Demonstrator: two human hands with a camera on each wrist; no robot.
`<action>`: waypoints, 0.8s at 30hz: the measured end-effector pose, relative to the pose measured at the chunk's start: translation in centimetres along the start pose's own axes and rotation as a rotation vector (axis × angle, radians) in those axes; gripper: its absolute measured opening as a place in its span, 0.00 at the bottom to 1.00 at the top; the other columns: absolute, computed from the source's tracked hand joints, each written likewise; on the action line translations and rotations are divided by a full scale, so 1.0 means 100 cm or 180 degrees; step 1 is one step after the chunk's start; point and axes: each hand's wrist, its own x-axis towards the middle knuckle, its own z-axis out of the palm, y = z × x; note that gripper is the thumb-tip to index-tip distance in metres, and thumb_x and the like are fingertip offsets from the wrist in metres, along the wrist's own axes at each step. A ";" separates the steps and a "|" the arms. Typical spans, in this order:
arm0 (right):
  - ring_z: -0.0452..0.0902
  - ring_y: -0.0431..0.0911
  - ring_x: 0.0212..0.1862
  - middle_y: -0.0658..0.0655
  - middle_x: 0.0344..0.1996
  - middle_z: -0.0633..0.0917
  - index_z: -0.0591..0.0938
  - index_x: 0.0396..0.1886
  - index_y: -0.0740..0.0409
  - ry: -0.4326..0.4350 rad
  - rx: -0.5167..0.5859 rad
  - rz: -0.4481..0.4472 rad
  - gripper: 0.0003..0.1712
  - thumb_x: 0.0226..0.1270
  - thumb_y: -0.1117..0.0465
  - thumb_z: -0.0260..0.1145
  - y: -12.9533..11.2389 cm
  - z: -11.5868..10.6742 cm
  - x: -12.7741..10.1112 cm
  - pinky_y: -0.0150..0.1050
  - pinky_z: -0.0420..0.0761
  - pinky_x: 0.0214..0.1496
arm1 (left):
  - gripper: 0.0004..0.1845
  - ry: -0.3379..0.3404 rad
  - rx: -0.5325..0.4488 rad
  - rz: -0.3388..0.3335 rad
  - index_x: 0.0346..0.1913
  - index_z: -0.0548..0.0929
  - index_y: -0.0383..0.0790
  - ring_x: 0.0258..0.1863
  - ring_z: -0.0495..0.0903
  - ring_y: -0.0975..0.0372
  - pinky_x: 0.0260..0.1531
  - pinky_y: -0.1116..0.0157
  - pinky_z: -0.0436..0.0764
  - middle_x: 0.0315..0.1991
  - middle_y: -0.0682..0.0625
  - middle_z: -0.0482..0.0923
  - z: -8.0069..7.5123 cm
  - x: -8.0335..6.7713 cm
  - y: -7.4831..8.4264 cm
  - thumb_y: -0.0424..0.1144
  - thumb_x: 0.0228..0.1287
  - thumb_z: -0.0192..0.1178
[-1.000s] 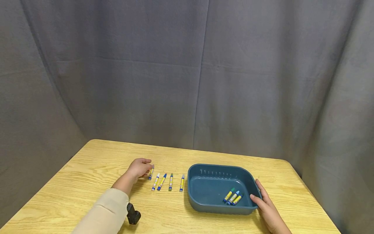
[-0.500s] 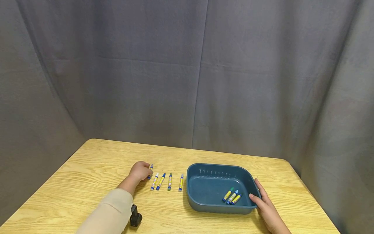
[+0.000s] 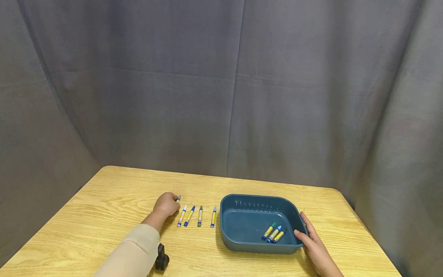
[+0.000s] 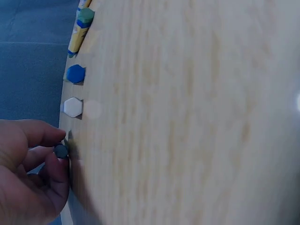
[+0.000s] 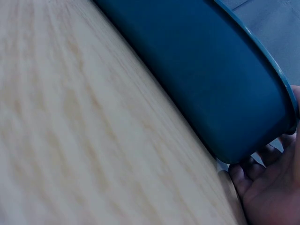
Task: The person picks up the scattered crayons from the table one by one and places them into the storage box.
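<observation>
Left hand [image 3: 167,204] grip curled round crayon [image 3: 178,198], right hand [image 3: 313,248] fingers against bin [image 3: 256,246]

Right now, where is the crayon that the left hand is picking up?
In the head view the crayon sits pinched in the left hand at the left end of the row of four crayons on the table, left of the blue tray.

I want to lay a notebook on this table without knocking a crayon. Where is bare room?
Bare wood lies along the table's left side, beyond the left hand, and along the far edge behind the tray. It is crowded between that hand and the tray, where four loose crayons lie; the right hand touches the tray's right rim.
</observation>
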 end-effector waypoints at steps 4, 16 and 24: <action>0.35 0.63 0.78 0.63 0.78 0.34 0.36 0.80 0.52 0.0003 -0.0015 0.0009 0.45 0.75 0.55 0.53 -0.001 0.000 0.000 0.09 0.62 0.47 | 0.21 -0.0084 -0.0458 -0.0066 0.58 0.76 0.22 0.48 0.80 0.46 0.47 0.57 0.82 0.56 0.31 0.77 -0.001 -0.001 -0.004 0.29 0.62 0.56; 0.36 0.65 0.77 0.64 0.78 0.32 0.35 0.79 0.52 -0.0014 -0.0033 0.0006 0.45 0.75 0.58 0.52 0.003 -0.001 0.002 0.10 0.63 0.46 | 0.22 -0.0315 -0.1684 -0.0045 0.64 0.74 0.30 0.30 0.73 0.62 0.31 0.67 0.77 0.51 0.36 0.79 -0.001 -0.006 0.027 0.31 0.67 0.54; 0.34 0.63 0.78 0.62 0.78 0.32 0.35 0.80 0.52 -0.0027 -0.0029 0.0002 0.45 0.75 0.57 0.52 0.002 -0.002 0.001 0.10 0.61 0.47 | 0.21 -0.0523 -0.1901 0.0167 0.62 0.77 0.32 0.42 0.76 0.58 0.32 0.70 0.76 0.50 0.39 0.80 0.008 -0.013 0.070 0.32 0.67 0.56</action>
